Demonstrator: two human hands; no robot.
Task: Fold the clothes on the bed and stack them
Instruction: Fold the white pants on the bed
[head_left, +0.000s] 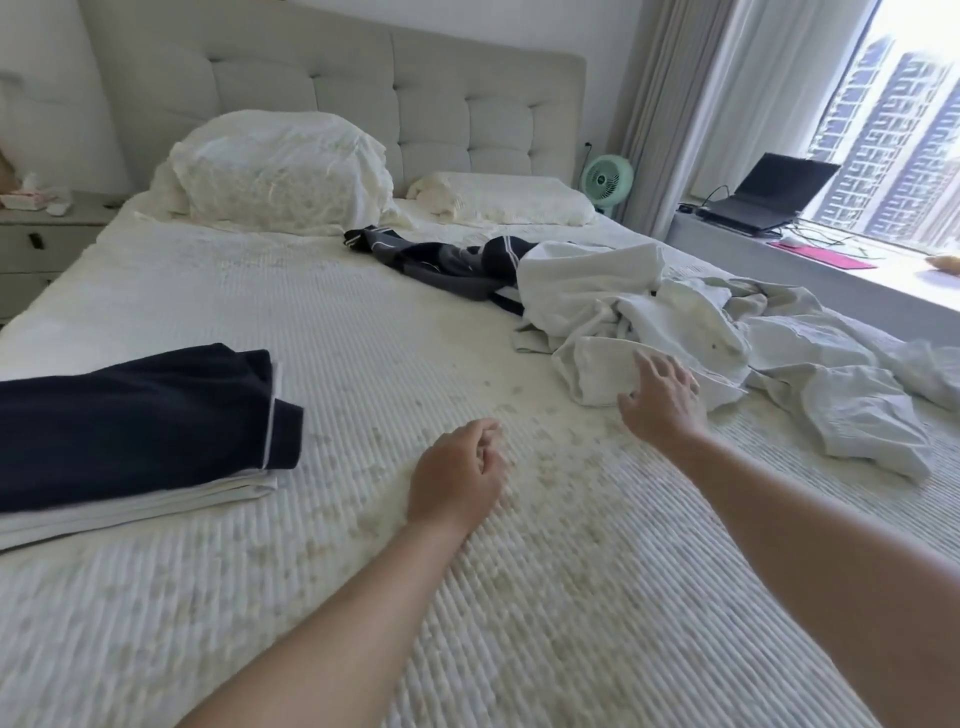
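A folded stack lies at the left of the bed, a navy garment with white piping on top of white folded pieces. At the right sprawls an unfolded heap of white and pale grey clothes. A dark navy and grey garment lies crumpled behind the heap. My right hand reaches over the heap's near edge with fingers spread, touching or just above a white piece. My left hand hovers over the bedspread in the middle, fingers loosely curled, holding nothing.
Two white pillows lean at the tufted headboard. A green fan stands beside the bed's far right corner. A laptop and pink pad sit on the window ledge. A nightstand is at the far left.
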